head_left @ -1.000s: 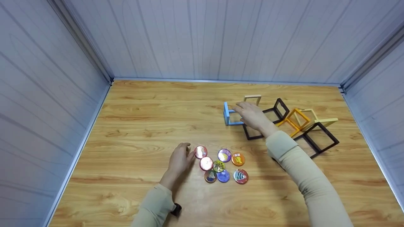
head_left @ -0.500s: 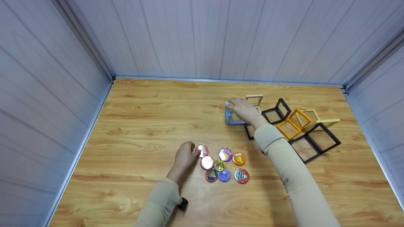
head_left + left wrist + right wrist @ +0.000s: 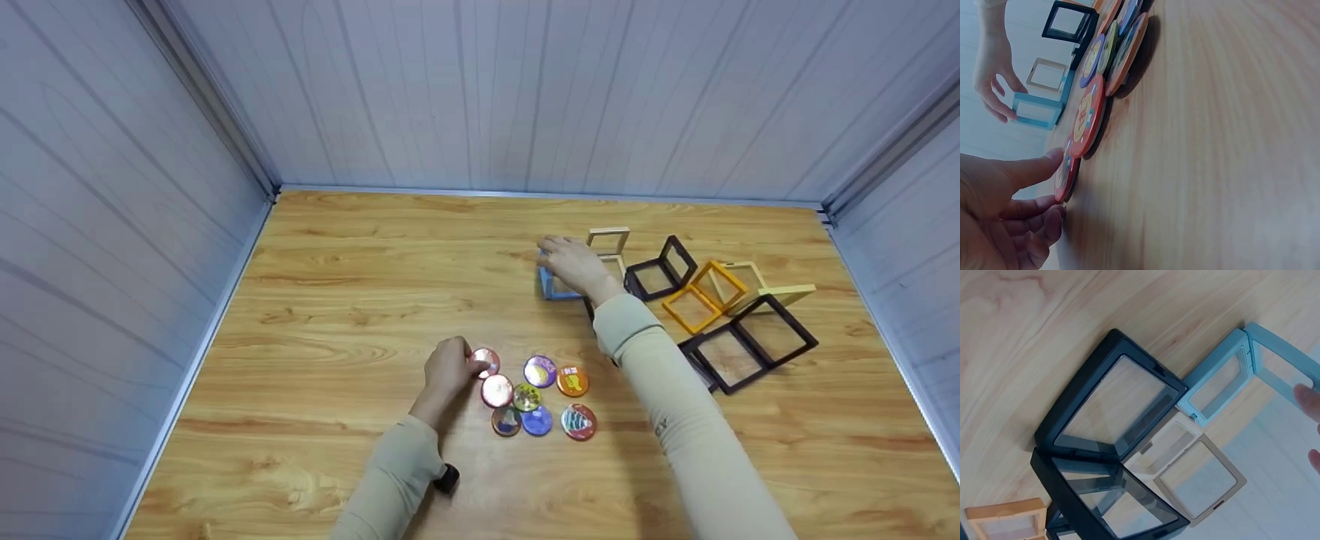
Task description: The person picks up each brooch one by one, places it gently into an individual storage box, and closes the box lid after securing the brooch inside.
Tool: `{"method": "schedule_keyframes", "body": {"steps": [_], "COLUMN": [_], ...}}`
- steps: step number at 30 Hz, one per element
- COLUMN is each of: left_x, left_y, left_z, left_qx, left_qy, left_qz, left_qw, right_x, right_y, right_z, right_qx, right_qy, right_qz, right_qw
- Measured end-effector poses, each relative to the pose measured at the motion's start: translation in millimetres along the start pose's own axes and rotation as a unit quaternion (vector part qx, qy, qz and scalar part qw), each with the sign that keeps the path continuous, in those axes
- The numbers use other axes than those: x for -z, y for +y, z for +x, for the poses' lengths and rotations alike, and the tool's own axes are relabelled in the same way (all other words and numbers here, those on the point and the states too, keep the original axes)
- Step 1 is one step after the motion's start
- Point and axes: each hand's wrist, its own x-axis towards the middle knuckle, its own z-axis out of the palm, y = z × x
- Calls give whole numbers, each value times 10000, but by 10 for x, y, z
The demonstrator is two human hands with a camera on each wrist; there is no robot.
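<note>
My left hand (image 3: 448,369) pinches the edge of a round red button badge (image 3: 1066,175), thumb over its face and a finger at the rim. The badge lies at the left end of a loose cluster, touching a second red badge (image 3: 1089,117). Farther back, my right hand (image 3: 571,264) holds the raised half of a light blue hinged display frame (image 3: 1216,382), its fingertips on the rim. That frame stands opened, with clear panes in both halves. In the head view the right hand covers much of it.
Other badges lie close by, among them purple (image 3: 539,371), orange (image 3: 572,381) and a red one with a tree (image 3: 578,421). Opened frames in beige (image 3: 608,241), black (image 3: 776,330), orange (image 3: 694,309) and yellow (image 3: 787,292) stand at the right. Panel walls (image 3: 480,90) border the table.
My right hand has moved left and down onto the blue frame. My left hand has slid right, and its fingers have closed at the red badge's edge.
</note>
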Motion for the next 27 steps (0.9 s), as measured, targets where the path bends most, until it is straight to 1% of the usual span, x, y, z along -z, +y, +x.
{"method": "schedule_keyframes", "body": {"steps": [4, 12, 17, 21, 27], "left_x": [-3, 13, 43, 63, 66], "left_y": [-1, -39, -64, -86, -126], "left_z": [23, 29, 24, 15, 12], "left_qx": [74, 169, 261, 164, 52], "left_qy": [-13, 26, 142, 298, 469], "left_qz": [9, -139, -291, -412, -584], "left_qw": [10000, 9998, 9991, 9986, 9972], "right_x": [-20, -57, -80, -90, -56], "right_y": [18, 58, 55, 38, 20], "right_z": [12, 22, 31, 34, -8], "right_qx": [-17, -134, -162, -194, -493], "right_qy": [108, 284, 377, 559, 587], "right_qz": [99, 590, 772, 888, 1129], "right_qw": [9999, 9978, 9962, 9943, 9906]}}
